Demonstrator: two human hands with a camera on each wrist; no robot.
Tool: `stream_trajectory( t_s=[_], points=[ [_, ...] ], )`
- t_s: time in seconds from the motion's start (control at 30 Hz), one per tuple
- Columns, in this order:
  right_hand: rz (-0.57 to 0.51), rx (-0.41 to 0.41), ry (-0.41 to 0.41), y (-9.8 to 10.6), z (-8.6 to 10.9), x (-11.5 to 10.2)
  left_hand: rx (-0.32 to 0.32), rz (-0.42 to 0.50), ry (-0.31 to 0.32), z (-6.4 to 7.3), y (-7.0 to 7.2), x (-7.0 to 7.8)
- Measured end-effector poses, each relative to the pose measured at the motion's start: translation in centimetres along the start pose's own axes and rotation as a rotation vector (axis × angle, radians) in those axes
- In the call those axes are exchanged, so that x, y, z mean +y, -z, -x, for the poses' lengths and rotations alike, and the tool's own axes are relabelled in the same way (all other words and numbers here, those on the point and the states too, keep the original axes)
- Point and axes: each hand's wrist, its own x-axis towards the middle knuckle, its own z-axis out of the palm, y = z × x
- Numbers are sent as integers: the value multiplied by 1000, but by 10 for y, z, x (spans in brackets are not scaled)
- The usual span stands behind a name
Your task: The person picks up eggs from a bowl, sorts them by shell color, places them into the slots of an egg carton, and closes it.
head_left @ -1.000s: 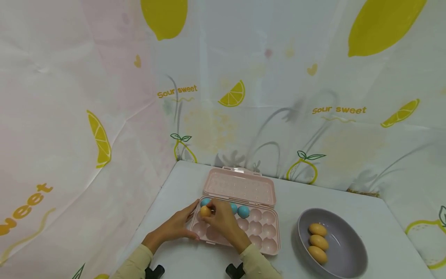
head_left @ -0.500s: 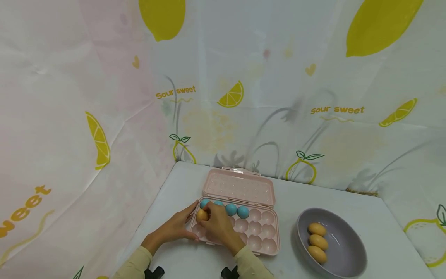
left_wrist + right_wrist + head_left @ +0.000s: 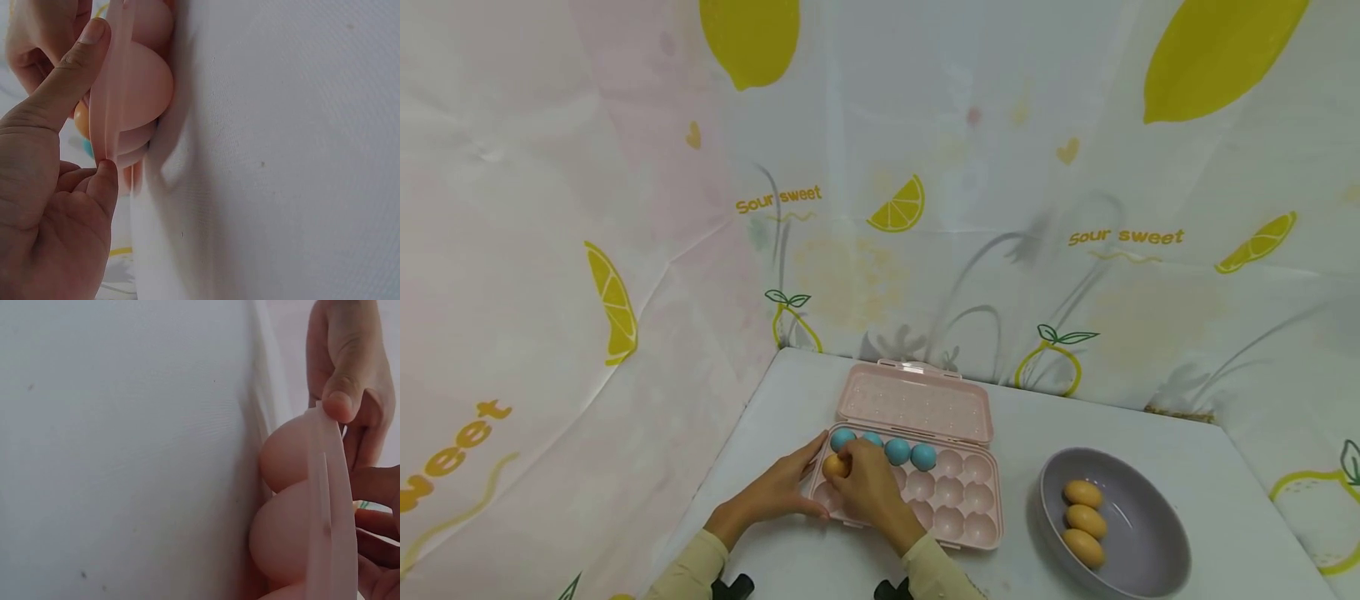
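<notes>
A pink plastic egg box lies with its lid folded back on the white table. Several blue eggs sit along its back row, starting from the left corner. My right hand pinches a yellow-brown egg at the leftmost cup of the second row; its fingers cover part of the egg and nearby cups. At the box's left end, my left hand grips the rim between thumb and fingers. The left wrist view shows the left thumb on the rim, above the cups' rounded undersides.
To the right of the box stands a grey bowl. Three yellow-brown eggs lie in a line along its left side. A lemon-printed sheet hangs behind and left of the table.
My right hand has shifted slightly left and towards me, bringing the yellow-brown egg down to the second-row cup. The left hand stays on the box. The last half second shows hardly any motion.
</notes>
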Motion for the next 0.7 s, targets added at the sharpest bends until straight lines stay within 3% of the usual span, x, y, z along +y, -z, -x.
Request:
stream_trajectory(
  t_s=[0.17, 0.33, 0.7],
  points=[
    [-15, -2, 29, 6, -1, 0, 2, -9, -1, 0, 0, 1],
    [-43, -30, -8, 19, -1, -1, 2, -1, 5, 1, -1, 1],
    [-10, 29, -2, 68, 2, 18, -1, -48, 37, 0, 1, 1]
  ],
)
